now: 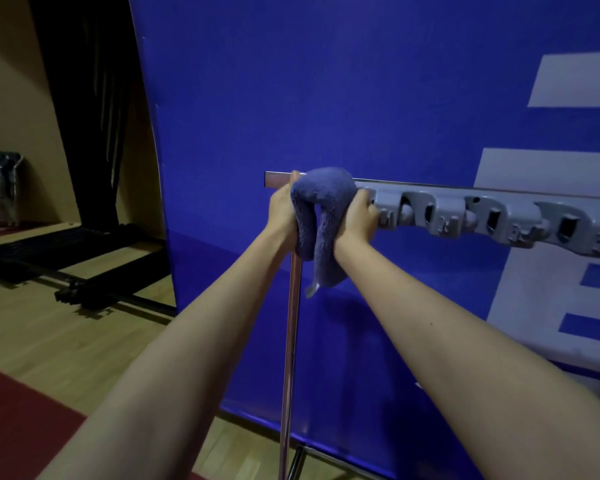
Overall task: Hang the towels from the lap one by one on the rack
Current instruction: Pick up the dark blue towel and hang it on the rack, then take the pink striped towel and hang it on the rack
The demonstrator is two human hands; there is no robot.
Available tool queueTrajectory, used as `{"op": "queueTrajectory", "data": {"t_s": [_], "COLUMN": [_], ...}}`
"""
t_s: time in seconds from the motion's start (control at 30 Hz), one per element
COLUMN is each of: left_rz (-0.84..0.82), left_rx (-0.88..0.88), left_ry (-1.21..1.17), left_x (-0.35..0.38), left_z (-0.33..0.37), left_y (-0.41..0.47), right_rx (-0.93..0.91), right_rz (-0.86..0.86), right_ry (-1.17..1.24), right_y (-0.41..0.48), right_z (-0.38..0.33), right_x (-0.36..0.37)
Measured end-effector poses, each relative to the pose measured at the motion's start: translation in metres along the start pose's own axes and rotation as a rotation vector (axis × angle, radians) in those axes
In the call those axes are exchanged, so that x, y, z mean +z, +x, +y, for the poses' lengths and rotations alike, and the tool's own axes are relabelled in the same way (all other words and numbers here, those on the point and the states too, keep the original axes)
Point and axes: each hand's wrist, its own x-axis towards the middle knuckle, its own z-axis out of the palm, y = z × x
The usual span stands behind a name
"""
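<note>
While both hands grip it, left hand [284, 211] and right hand [355, 216], the towel [321, 209] bunches over the rack [430, 184] bar's left end, probably draped, tail hanging down.

Plain violet-blue towel [321, 216] on a silver rail [430, 184], grey hook strip [482, 216], deep blue backdrop [326, 81] with white blocks, dark red carpet [18, 420]

Gripping bunched purple-blue fleecy towel [321, 202] with left hand [283, 213] and right hand [355, 220], draped over shiny metal rack bar [274, 180] near left end. Grey plastic clip strip [465, 216] just beside right hand.
</note>
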Motion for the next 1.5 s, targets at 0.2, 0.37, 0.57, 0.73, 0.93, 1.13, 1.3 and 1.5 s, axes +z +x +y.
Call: {"op": "queueTrajectory", "data": {"t_s": [0.2, 0.37, 0.57, 0.73, 0.93, 1.13, 1.3, 1.5], "left_rz": [0.090, 0.016, 0.085, 0.041, 0.085, 0.630, 0.664, 0.366], "left_rx": [-0.041, 0.006, 0.058, 0.037, -0.066, 0.150, 0.259, -0.006], "left_ry": [0.414, 0.479, 0.243, 0.323, 0.389, 0.518, 0.568, 0.655], "left_x": [-0.042, -0.033, -0.031, -0.026, -0.022, -0.024, -0.020, -0.028], "left_z": [-0.050, -0.070, -0.052, -0.040, -0.035, -0.029, -0.069, -0.168], "left_y": [-0.005, -0.017, -0.029, -0.037, -0.045, -0.090, -0.153, -0.232], "right_rx": [-0.020, 0.025, 0.053, 0.050, 0.042, -0.021, 0.007, 0.133], "right_rz": [-0.070, -0.046, -0.065, -0.118, -0.261, -0.214, -0.145, -0.174], "right_ry": [-0.276, -0.214, -0.272, -0.326, -0.402, -0.561, -0.746, -0.924], "right_y": [0.008, 0.008, 0.005, -0.004, -0.024, -0.054, -0.090, -0.142], "right_z": [0.017, 0.024, 0.037, 0.037, 0.035, 0.042, 0.076, 0.155], "right_x": [-0.010, -0.007, -0.015, -0.018, -0.037, -0.072, -0.112, -0.188]}}
